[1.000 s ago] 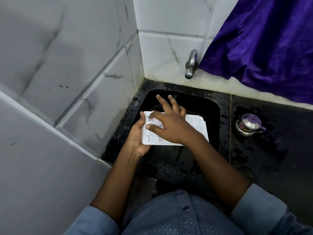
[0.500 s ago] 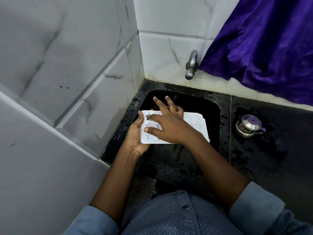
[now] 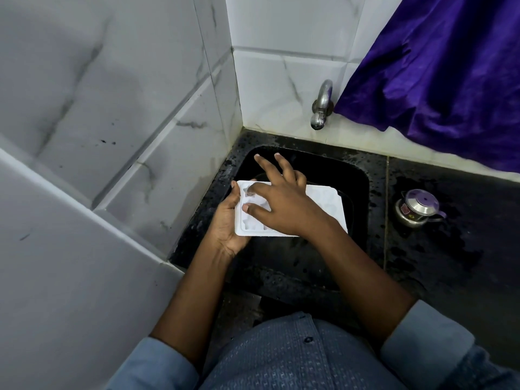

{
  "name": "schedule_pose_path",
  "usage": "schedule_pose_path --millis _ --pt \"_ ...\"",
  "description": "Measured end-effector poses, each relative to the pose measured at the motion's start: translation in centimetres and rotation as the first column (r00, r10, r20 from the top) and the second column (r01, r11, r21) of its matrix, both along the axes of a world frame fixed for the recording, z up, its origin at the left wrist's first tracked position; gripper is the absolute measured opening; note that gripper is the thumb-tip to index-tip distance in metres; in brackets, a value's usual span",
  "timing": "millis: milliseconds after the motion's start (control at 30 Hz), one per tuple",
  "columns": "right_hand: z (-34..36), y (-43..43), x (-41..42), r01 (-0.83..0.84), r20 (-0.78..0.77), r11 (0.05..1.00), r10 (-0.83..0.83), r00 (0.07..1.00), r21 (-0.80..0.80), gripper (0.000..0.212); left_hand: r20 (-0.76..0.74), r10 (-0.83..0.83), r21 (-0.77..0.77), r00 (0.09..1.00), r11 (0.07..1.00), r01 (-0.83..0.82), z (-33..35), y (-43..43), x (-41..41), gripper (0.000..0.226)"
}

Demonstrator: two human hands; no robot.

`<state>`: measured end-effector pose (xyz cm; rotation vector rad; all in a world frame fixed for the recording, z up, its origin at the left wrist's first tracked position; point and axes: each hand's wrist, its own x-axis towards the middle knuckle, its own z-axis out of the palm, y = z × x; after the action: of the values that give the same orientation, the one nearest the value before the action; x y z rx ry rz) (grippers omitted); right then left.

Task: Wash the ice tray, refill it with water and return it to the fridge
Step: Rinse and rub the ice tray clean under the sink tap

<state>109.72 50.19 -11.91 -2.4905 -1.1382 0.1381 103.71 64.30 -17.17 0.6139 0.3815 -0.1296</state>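
Left hand (image 3: 226, 223) grips white plastic ice tray (image 3: 332, 205).

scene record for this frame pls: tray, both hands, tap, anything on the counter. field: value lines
ice tray: white, held flat over the sink, moulds facing up
left hand: grips the tray's left end, thumb on the rim
right hand: laid across the tray top, fingers spread
sink: black, wet rim
tap: metal, on the tiled wall; no water stream visible
counter: dark, wet patches
steel pot: small, lidded, right of the sink
purple cloth: hangs upper right
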Motion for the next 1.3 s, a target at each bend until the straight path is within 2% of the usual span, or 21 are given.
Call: schedule_pose_path --millis 167,333,500,667,800,867,1000,1300 --pt "-0.2 0.2 0.0 0.003 -0.033 0.996 -0.006 0.999 -0.085 0.048 -0.002 -0.004 -0.033 1.000 0.999 0.003 -0.2 0.0 0.1 0.065" --pt "-0.3 0.0 0.1 0.010 -0.007 1.000 -0.010 1.000 -0.013 0.043 -0.012 -0.002 -0.032 1.000 0.999 0.001 -0.4 -0.1 0.3 0.063" --pt "-0.5 0.2 0.2 0.017 -0.031 0.995 -0.020 0.999 -0.095 0.049 -0.024 -0.009 -0.036 1.000 0.999 0.008 -0.1 -0.1 0.4 0.068" --pt "-0.8 0.1 0.3 0.014 0.025 1.000 -0.015 1.000 0.014 0.041 -0.042 -0.001 -0.027 0.999 1.000 0.000 0.3 -0.3 0.3 0.066" --pt "-0.9 0.2 0.4 0.016 -0.040 0.995 -0.020 0.999 -0.095 0.049 -0.078 -0.001 -0.022 0.997 1.000 -0.001 0.5 -0.4 0.2 0.073" --pt "-1.2 -0.1 0.3 -0.001 -0.050 0.999 -0.001 0.999 -0.055 0.051 -0.063 -0.019 -0.009 0.998 1.000 0.018 0.8 -0.5 0.0 0.075" --pt "-1.5 -1.2 -0.3 -0.022 -0.063 0.996 0.027 0.998 0.081 0.043 -0.041 -0.022 -0.011 0.999 1.000 0.021 1.6 -0.6 -0.3 0.068" --pt "-1.6 -1.0 -1.0 -0.050 -0.039 0.999 0.049 0.998 -0.020 0.036 -0.047 -0.029 -0.017 0.998 0.999 0.029 1.2 -0.7 0.0 0.081"
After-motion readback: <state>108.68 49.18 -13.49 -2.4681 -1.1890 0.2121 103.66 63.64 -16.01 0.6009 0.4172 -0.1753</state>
